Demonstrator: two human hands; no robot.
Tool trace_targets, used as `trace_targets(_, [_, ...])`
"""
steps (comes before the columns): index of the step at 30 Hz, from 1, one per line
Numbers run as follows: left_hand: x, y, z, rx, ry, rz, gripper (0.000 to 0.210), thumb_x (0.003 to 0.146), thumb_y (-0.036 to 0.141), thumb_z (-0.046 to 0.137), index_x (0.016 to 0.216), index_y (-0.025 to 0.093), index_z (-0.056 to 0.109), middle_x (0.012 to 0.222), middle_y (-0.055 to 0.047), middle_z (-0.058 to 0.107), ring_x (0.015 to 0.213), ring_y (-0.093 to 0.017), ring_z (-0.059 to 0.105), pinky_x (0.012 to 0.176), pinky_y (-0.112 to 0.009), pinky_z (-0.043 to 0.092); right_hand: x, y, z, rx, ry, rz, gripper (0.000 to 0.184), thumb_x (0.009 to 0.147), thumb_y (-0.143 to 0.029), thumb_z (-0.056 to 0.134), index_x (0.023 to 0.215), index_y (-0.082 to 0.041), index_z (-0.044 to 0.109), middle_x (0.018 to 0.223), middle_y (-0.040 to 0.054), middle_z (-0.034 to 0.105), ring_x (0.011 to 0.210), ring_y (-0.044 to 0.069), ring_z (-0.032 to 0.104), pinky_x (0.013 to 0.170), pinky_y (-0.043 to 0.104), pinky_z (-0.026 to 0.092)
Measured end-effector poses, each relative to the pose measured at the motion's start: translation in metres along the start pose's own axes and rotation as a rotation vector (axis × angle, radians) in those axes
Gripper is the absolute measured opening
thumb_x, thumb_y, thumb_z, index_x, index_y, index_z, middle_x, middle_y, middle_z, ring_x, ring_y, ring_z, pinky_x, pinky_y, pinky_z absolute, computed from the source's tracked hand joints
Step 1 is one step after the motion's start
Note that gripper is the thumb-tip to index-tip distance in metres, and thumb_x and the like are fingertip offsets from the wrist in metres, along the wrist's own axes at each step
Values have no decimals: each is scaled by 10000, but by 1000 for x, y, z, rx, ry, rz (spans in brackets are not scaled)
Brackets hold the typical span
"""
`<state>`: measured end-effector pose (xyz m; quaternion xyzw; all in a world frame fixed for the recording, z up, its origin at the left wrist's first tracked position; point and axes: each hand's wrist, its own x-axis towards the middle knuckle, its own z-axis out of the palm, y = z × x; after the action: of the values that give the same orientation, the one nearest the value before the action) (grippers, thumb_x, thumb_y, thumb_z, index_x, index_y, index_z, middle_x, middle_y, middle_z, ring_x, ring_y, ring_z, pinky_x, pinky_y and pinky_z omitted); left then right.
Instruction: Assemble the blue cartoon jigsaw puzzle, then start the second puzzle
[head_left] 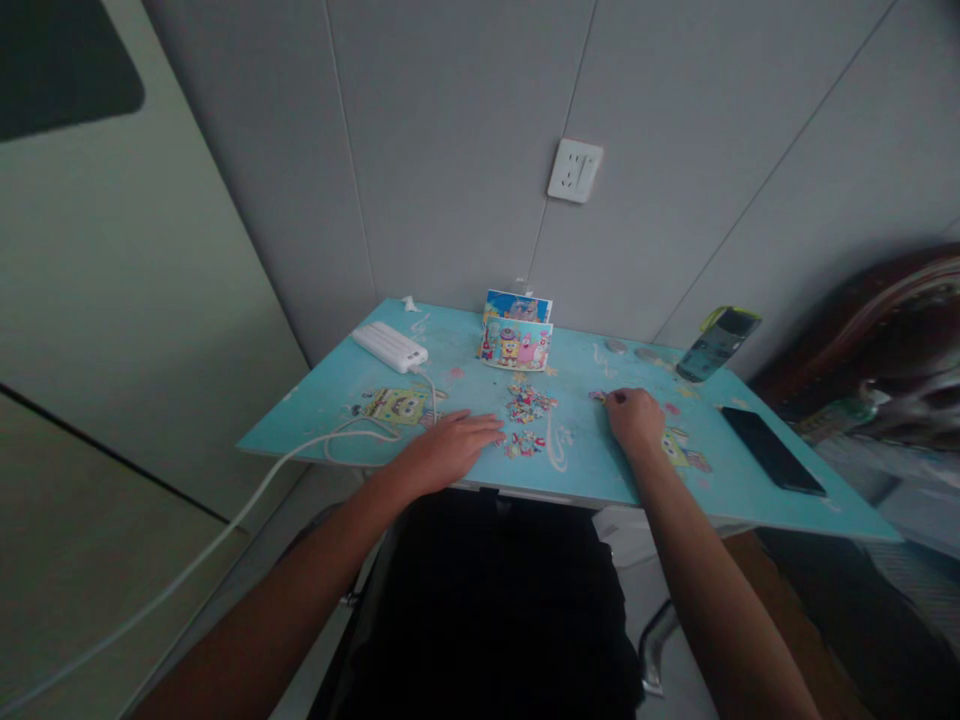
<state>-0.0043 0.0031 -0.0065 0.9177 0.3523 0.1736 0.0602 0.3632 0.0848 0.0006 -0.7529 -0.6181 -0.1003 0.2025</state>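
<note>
Two small heaps of colourful flat pieces lie mid-table, a larger heap (pixel 531 403) and a nearer one (pixel 523 444); they look like jigsaw pieces. My left hand (pixel 456 443) rests flat on the tabletop with its fingers stretched out, the tips beside the nearer heap. To the right of the heaps, my right hand (pixel 634 415) is closed, its fingers curled down at the table. A small coloured piece (pixel 597 396) shows at its fingertips; whatever is inside the fingers is hidden. Behind the heaps stands a cartoon picture card (pixel 517 345), with another card (pixel 517 305) behind it.
A white power bank (pixel 390 347) with a white cable (pixel 277 470) lies on the left of the blue table (pixel 577 440). At the right are a dark phone (pixel 772 450) and a tilted-looking bottle (pixel 718 345). The wall with a socket (pixel 575 171) rises behind.
</note>
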Motion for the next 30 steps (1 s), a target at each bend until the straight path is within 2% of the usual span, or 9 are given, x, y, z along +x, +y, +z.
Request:
trace_targets(4, [0,1,0,6,-1,0,473,978,96,395,1382,255,584,1499,-29,546,1410,-170,476,1197,-433,288,1,-6,0,13,-27,-90,346,959,-305,494,1148,-203,765,1120,136,713,1025,267,641,882,350,440])
trace_targets(7, [0,0,0,8,0,1,481,973,90,396,1381,262,584,1496,-24,550,1407,-161,479,1196,-418,294,-2,-10,2,15,-57,-151,338,950,-278,503,1154,-238,770,1136,111,696,1063,262,612,927,356,420])
trace_targets(14, [1,0,0,4,5,0,465,978,106,397,1371,259,591,1495,-31,551,1405,-161,481,1196,-419,290,-4,-16,7,13,-87,-210,367,928,-236,535,1225,-260,747,1185,143,654,1103,310,559,968,446,393])
trace_targets(20, [1,1,-1,-2,0,-1,466,974,106,397,1367,258,594,1493,-28,553,1404,-158,482,1195,-413,285,1,-24,5,77,-45,-277,372,938,-199,516,1233,-227,741,1196,175,625,1123,347,543,968,503,395])
trace_targets(24, [1,1,-1,-4,4,-3,449,988,120,395,1355,270,607,1488,-23,558,1402,-159,485,1193,-409,285,-5,-44,-2,174,-54,-424,354,973,-282,524,1272,-252,711,1222,126,640,1132,299,575,977,443,424])
trace_targets(27, [1,1,0,-3,4,-2,448,992,122,393,1357,272,606,1490,-29,556,1398,-158,490,1198,-404,279,-12,-66,-3,360,-133,-610,325,986,-392,554,1230,-265,729,1138,85,692,1049,245,627,953,380,458])
trace_targets(30, [1,0,1,-1,3,2,452,988,118,395,1361,268,600,1492,-34,554,1399,-160,489,1202,-408,277,-17,-85,2,532,-195,-681,321,970,-446,591,1156,-244,758,1051,84,713,982,234,644,930,376,473])
